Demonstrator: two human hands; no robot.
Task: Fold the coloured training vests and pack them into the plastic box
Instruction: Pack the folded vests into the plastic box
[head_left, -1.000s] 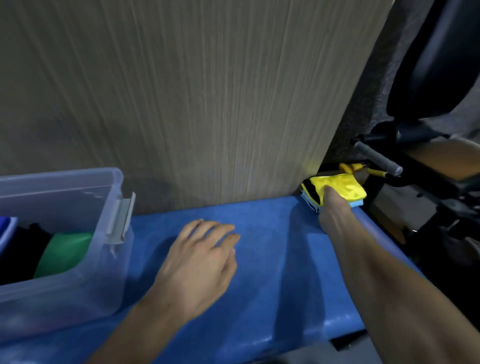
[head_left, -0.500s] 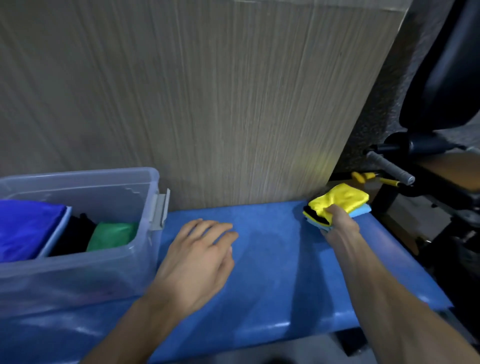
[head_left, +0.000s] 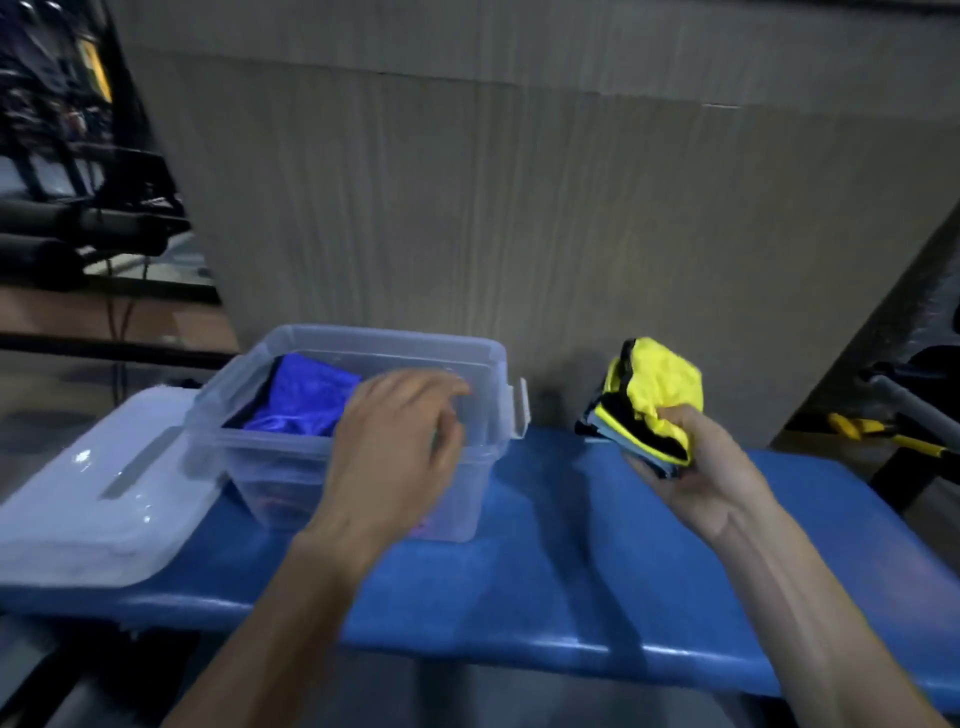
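A clear plastic box (head_left: 483, 358) stands on the blue bench (head_left: 545, 571), with a folded blue vest (head_left: 306, 395) inside at its left. My left hand (head_left: 395, 457) hovers over the box's near right part, fingers loosely curled and holding nothing. My right hand (head_left: 696, 467) grips a small folded stack of vests (head_left: 654, 400), yellow on top with black trim and light blue beneath, lifted above the bench to the right of the box.
The box's clear lid (head_left: 88, 499) lies flat on the bench at the left. A tall wood-grain panel (head_left: 519, 208) rises right behind the bench. Dark gym equipment (head_left: 78, 223) stands far left, and a yellow-handled tool (head_left: 883, 431) lies at the right.
My right hand has lifted the yellow-topped stack off the bench's far right corner and carried it left. My left hand has risen from the bench to over the box. The view swung left.
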